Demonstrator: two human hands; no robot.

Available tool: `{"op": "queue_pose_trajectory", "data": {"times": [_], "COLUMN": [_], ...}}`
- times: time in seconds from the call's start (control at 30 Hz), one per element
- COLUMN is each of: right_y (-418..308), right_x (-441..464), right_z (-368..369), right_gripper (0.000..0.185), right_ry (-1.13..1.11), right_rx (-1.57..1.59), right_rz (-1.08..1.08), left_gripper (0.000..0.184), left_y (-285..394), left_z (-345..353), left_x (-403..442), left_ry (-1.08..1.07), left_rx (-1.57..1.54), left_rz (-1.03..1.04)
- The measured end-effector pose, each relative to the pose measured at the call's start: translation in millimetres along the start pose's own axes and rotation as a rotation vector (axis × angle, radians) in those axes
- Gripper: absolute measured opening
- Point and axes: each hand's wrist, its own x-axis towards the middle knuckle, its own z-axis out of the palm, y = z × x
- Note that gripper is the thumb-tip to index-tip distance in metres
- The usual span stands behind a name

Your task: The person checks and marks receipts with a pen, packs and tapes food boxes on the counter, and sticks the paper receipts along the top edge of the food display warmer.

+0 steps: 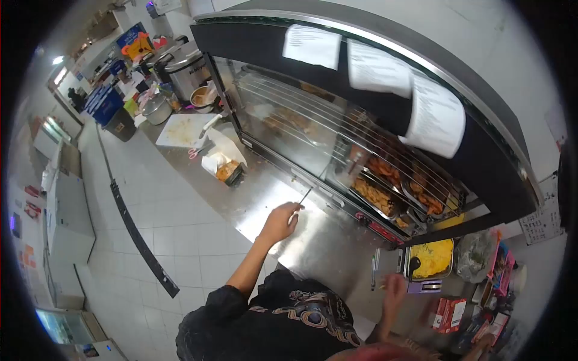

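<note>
Tabletop (334, 249) is shiny steel, running diagonally through a kitchen, pale tiled floor (156, 240) to its left. Glass-fronted cabinet (283, 120) stands along the far side, trays of cooked food (370, 195) inside, printed sheets (376, 69) hung on its dark top panel. Up the tabletop: white board (183, 130), red-handled scissors (194, 153), open box (236, 178) with food in it; pots and a large cooker (185, 69) beyond. Right end: tray (407, 268) of yellow food, purple item (426, 287), red box (448, 314), bagged stuff (474, 257).

Stick is at left hand (280, 222), jutting from the fingertips toward the cabinet's lower edge, over the tabletop. Left fingers curl in, pinched on its near end. Right hand (394, 289) is well apart from the left, near the pens (375, 268) and purple item, motion-blurred; can't tell if it grips anything. Another hand (481, 346) shows at the lower right edge, owner unclear.

Stick (306, 197) is thin, dark, straight, pen-like, slanted; near end hidden by the fingers. Too small for more detail.
</note>
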Motion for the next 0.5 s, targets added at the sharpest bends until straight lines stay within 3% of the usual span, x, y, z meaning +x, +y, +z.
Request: {"op": "queue_pose_trajectory", "data": {"times": [0.1,0.2,0.3,0.5], "right_y": [-55,-84,-98,-106], "right_x": [-10,-15,-16,-15], "right_z": [76,113,128,139], "right_gripper": [0.017,0.019,0.021,0.024], "right_ry": [-0.241,-0.395,-0.356,-0.266], "right_rx": [-0.226,-0.259,-0.383,-0.403], "right_rz": [-0.121,-0.052,-0.039,-0.025], "left_gripper": [0.021,0.015,0.015,0.019], "left_y": [-5,-19,2,65], "left_z": [-53,-82,-107,-143], "left_x": [45,78,108,164], "left_ry": [0.135,0.22,0.187,0.328], "left_rx": [-0.095,-0.222,-0.4,-0.395], "left_rz": [-0.008,-0.005,0.012,0.385]}}
